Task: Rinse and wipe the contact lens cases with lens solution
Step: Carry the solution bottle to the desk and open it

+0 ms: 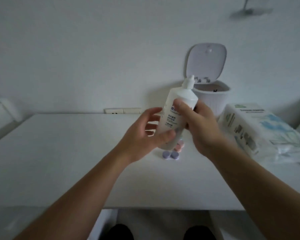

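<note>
1. Your left hand (145,130) is hovering w/ fingers (150,126) spread and relaxed, gripping nothing; its thumb is lying just beside the bottle's lower end, can't tell if it's actually touching.
2. You're holding the lens solution bottle (175,113) up off the counter (68,153), between both hands, tilted w/ its capped nozzle pointing up and slightly right, approx. in front of the bin.
3. The purple lens case (170,155) is lying on the counter right under the bottle, both caps on; a pink lens case (179,147) is sitting just behind it, partly hidden by the bottle and your hand.
4. Your right hand (201,125) is gripping the bottle around its middle, fingers curled behind the body and thumb pressing across the front label.
5. A white bin (213,99) is standing at the back of the counter w/ its lid flipped up vs. the wall.
6. A tissue pack (255,130) in plastic wrap is lying at the counter's right edge, near the bin.
</note>
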